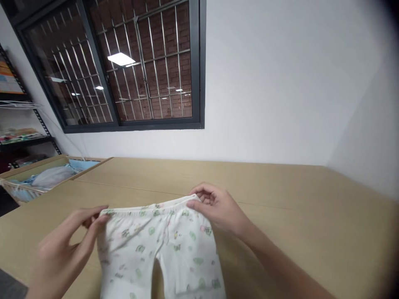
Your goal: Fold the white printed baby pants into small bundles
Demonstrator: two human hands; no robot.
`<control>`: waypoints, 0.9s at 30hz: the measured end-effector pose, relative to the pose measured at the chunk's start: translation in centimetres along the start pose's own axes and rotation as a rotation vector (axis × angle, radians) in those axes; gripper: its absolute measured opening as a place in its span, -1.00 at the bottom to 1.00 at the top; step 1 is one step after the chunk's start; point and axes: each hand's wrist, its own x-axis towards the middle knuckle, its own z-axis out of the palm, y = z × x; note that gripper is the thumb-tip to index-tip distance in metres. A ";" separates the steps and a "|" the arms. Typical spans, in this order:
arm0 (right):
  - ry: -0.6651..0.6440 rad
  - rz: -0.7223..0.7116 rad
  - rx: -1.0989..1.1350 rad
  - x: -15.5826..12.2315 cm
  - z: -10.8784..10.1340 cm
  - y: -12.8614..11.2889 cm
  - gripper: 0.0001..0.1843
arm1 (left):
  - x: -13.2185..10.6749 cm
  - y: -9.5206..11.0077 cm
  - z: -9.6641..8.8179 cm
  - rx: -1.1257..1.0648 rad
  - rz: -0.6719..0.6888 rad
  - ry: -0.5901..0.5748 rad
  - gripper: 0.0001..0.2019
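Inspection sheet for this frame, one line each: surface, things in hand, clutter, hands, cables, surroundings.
Surface: light wooden table, with seams running across it.
Things in hand: small white pants with a green print, lying flat with the waistband away from the person.
Clutter: open box at the far left of the table, holding pale blue and white cloth.
Hands: left hand pinches the waistband's left corner; right hand pinches its right corner.
Cables: nothing seen.
Surroundings: white wall, dark-framed barred window facing brick, shelving at the left edge.
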 end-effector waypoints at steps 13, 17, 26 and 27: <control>0.112 0.031 -0.511 3.9 -3.6 14.4 -0.77 | 3.9 0.8 19.0 -0.179 -0.023 -0.544 -0.68; 0.101 0.091 -0.577 4.9 -3.0 19.0 -0.78 | 2.9 0.2 24.0 -0.186 -0.055 -0.605 -0.71; 0.114 0.194 -0.706 7.0 -2.8 24.4 -0.79 | 2.5 -0.4 30.4 -0.150 -0.183 -0.605 -0.82; 0.117 0.203 -0.729 7.1 -2.9 24.7 -0.78 | 2.6 -0.4 30.9 -0.140 -0.181 -0.606 -0.82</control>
